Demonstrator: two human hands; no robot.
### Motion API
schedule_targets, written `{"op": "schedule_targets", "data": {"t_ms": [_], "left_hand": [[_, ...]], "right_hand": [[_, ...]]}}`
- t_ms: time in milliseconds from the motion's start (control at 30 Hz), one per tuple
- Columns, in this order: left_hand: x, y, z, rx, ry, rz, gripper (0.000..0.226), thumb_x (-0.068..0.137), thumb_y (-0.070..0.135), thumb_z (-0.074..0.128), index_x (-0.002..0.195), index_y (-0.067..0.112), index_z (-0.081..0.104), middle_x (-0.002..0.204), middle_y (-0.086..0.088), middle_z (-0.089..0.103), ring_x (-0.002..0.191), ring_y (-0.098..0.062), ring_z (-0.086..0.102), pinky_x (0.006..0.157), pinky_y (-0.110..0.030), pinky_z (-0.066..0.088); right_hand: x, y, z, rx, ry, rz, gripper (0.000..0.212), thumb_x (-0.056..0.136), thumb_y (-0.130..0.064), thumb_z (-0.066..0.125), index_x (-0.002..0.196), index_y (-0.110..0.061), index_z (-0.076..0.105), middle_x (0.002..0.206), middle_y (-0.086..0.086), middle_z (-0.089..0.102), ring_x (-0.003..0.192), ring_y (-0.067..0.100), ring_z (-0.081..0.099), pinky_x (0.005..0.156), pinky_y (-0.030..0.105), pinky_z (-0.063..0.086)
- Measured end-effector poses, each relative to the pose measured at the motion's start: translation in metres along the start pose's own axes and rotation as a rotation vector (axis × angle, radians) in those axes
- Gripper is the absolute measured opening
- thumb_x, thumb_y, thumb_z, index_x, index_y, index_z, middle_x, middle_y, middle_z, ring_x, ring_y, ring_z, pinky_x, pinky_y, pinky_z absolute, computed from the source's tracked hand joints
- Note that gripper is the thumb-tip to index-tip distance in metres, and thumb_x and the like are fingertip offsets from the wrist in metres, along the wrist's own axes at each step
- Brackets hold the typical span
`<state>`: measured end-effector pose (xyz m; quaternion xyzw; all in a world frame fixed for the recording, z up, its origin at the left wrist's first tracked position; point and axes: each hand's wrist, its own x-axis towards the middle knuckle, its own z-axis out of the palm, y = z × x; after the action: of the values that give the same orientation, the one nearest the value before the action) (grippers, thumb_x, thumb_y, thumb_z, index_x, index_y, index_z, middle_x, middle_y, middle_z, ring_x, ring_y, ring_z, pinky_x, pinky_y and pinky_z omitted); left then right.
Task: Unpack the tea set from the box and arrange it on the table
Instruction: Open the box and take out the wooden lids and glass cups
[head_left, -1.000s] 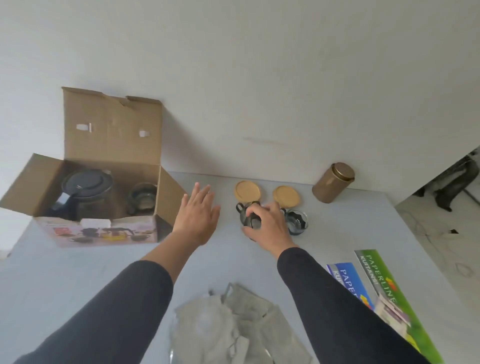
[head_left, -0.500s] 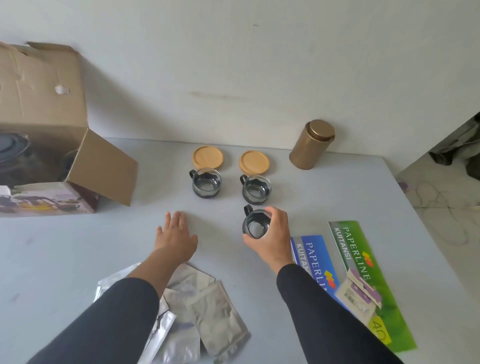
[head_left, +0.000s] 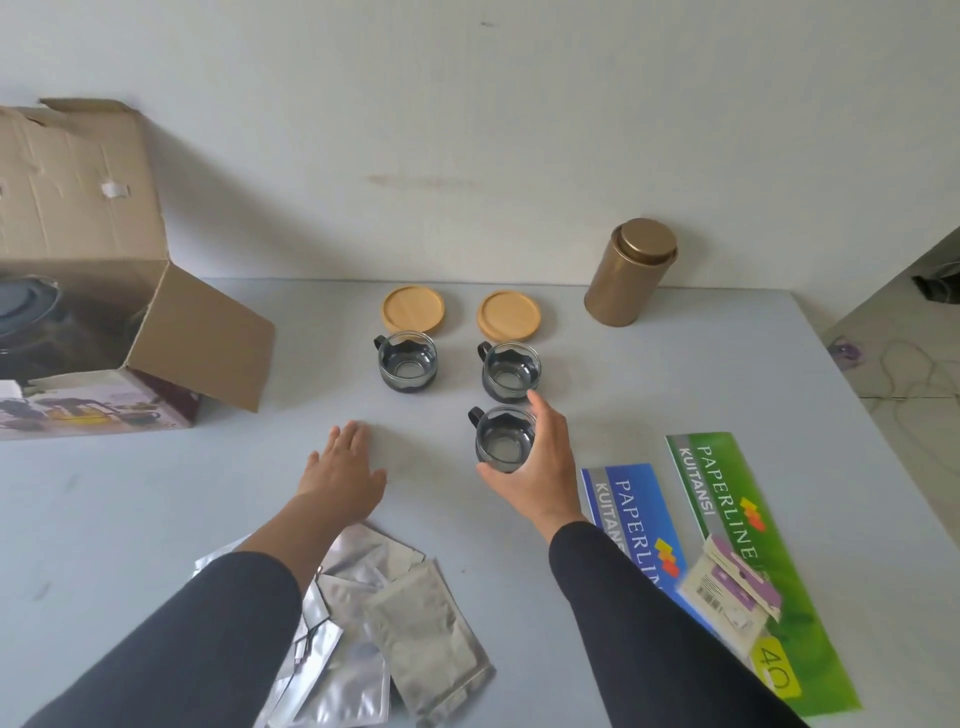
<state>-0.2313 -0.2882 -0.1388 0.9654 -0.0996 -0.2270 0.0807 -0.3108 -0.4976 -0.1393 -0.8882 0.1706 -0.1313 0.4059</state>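
The right hand (head_left: 540, 462) wraps thumb and fingers around a glass cup (head_left: 503, 440) on the table (head_left: 130, 493); the left hand (head_left: 343, 475) lies spread flat beside it. The cup looks light, rigid, slick and breakable, so gripping its sides suits better than its small handle on the far side.

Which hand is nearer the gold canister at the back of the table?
Right. The right hand, wrapped around the near glass cup, sits in front-left of the gold canister; the left hand lies flat, farther left.
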Motion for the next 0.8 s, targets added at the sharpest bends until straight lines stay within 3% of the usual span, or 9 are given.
{"op": "schedule_targets", "data": {"t_ms": [167,367,433,567,700,800], "left_hand": [[-0.001,-0.01,-0.04,-0.025,0.153,0.1,0.059,0.099,0.027,0.037,0.152,0.012,0.015,0.159,0.0,0.016,0.149,-0.019,0.006,0.12,-0.036,0.015],[-0.002,-0.058,-0.111,-0.062,0.393,0.138,0.048,0.097,0.017,0.036,0.145,0.012,0.03,0.154,-0.001,0.028,0.149,-0.02,0.009,0.119,-0.037,0.015],[-0.001,-0.088,-0.134,-0.055,0.455,0.111,0.046,0.096,0.015,0.038,0.142,0.012,0.034,0.152,0.0,0.03,0.148,-0.019,0.011,0.118,-0.037,0.016],[0.003,-0.164,-0.171,-0.035,0.488,0.011,0.054,0.098,0.022,0.037,0.149,0.012,0.023,0.158,-0.001,0.021,0.149,-0.021,0.006,0.12,-0.041,0.012],[0.014,-0.242,-0.194,0.027,0.43,-0.032,0.057,0.1,0.028,0.035,0.151,0.013,0.016,0.16,-0.003,0.013,0.149,-0.023,0.001,0.122,-0.042,0.009],[0.026,-0.289,-0.202,0.039,0.374,0.014,0.057,0.101,0.031,0.034,0.152,0.014,0.015,0.16,0.0,0.011,0.149,-0.021,-0.001,0.122,-0.041,0.009]], "right_hand": [[0.022,-0.031,-0.008,-0.13,0.126,-0.177,0.082,0.068,-0.046,0.063,0.137,-0.008,0.04,0.126,0.01,0.05,0.117,0.025,0.047,0.098,0.039,0.043],[0.06,-0.125,0.022,-0.085,0.162,-0.428,0.064,0.068,-0.04,0.056,0.12,-0.001,0.054,0.111,0.011,0.056,0.105,0.03,0.052,0.09,0.041,0.046],[0.067,-0.165,0.045,-0.101,0.129,-0.516,0.062,0.068,-0.04,0.054,0.118,-0.003,0.056,0.11,0.01,0.057,0.105,0.029,0.052,0.09,0.039,0.044],[0.072,-0.242,0.108,-0.124,0.051,-0.634,0.059,0.069,-0.042,0.052,0.113,-0.005,0.06,0.108,0.009,0.06,0.103,0.028,0.055,0.087,0.034,0.042],[0.075,-0.301,0.176,-0.258,-0.144,-0.621,0.049,0.074,-0.036,0.062,0.115,-0.009,0.06,0.111,0.007,0.062,0.107,0.026,0.052,0.091,0.035,0.041],[0.086,-0.321,0.229,-0.499,-0.324,-0.569,0.048,0.077,-0.03,0.064,0.121,-0.016,0.054,0.121,0.002,0.057,0.116,0.024,0.046,0.095,0.036,0.037]]}}
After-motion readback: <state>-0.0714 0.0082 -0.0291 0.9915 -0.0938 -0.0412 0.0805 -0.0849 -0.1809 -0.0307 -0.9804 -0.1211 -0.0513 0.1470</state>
